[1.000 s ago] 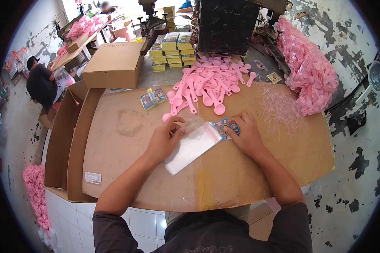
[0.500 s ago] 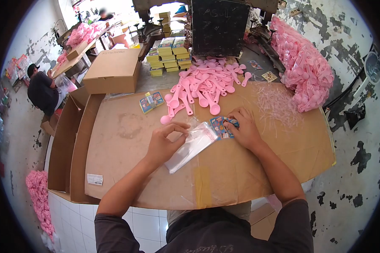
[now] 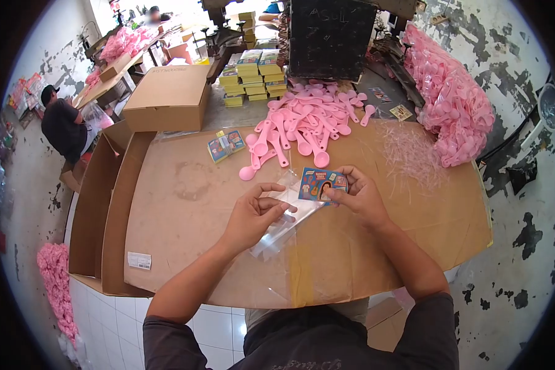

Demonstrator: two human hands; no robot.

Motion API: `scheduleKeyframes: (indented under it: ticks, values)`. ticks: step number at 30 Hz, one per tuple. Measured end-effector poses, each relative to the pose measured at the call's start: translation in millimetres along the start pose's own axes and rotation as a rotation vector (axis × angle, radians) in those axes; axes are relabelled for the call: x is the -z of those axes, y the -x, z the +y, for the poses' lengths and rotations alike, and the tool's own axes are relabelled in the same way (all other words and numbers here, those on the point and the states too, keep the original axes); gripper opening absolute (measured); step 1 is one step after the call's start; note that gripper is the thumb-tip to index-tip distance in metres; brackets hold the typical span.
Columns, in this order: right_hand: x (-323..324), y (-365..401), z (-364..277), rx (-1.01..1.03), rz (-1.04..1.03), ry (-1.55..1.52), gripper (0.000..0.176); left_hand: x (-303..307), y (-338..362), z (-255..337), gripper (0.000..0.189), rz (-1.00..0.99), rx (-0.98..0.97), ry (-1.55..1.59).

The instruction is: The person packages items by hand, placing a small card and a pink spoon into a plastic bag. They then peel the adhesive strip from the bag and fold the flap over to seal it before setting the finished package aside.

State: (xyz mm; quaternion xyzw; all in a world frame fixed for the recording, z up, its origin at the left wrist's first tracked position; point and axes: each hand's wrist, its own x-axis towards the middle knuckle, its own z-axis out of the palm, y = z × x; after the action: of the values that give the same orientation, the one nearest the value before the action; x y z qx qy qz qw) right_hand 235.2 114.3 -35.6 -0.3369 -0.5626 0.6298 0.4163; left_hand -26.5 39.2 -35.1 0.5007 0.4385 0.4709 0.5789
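My right hand [image 3: 359, 196] pinches a small blue printed card [image 3: 317, 184] between thumb and fingers, its picture side facing me. Close to it on the left, my left hand [image 3: 258, 214] has its fingers curled on a clear plastic bag [image 3: 288, 179]. The film is so transparent that its exact edges are hard to make out. Beneath both hands lie more clear bags [image 3: 271, 242] on the cardboard-covered table [image 3: 185, 246]. Beyond the hands is a heap of pink plastic spoons [image 3: 308, 120]. A banded stack of printed cards [image 3: 226, 146] rests left of the spoons.
A closed cardboard box [image 3: 166, 95] and piled card stacks [image 3: 250, 77] stand at the back left. Pink-filled plastic bags [image 3: 453, 102] bulge at the right, near shredded pink strands [image 3: 410, 154]. An open carton [image 3: 98, 216] adjoins the table's left edge. A person [image 3: 63, 126] sits farther left.
The card in my right hand has come up off the table and tilted toward me. My left hand has shifted slightly right, and a bag's film now shows raised at its fingers.
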Motion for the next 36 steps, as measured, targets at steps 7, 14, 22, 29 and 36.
scheduleKeyframes:
  ticks: [7,14,22,29,36]
  values:
    - [-4,6,-8,0.060,-0.180,0.143,0.039,-1,4,-4,0.040,-0.073,-0.088,-0.084]
    - [-14,11,-14,0.133,-0.134,0.220,0.037,-2,10,-3,0.027,-0.107,-0.126,-0.344]
    - [-5,12,-27,0.137,-0.238,0.386,0.036,-3,13,1,0.021,-0.055,-0.102,-0.329]
    - [-8,11,-39,0.155,-0.296,0.572,0.037,-7,17,9,0.020,0.015,-0.272,-0.409]
    - [-41,10,-69,0.214,-0.433,0.876,0.039,-11,23,13,0.024,-0.030,-0.166,-0.452]
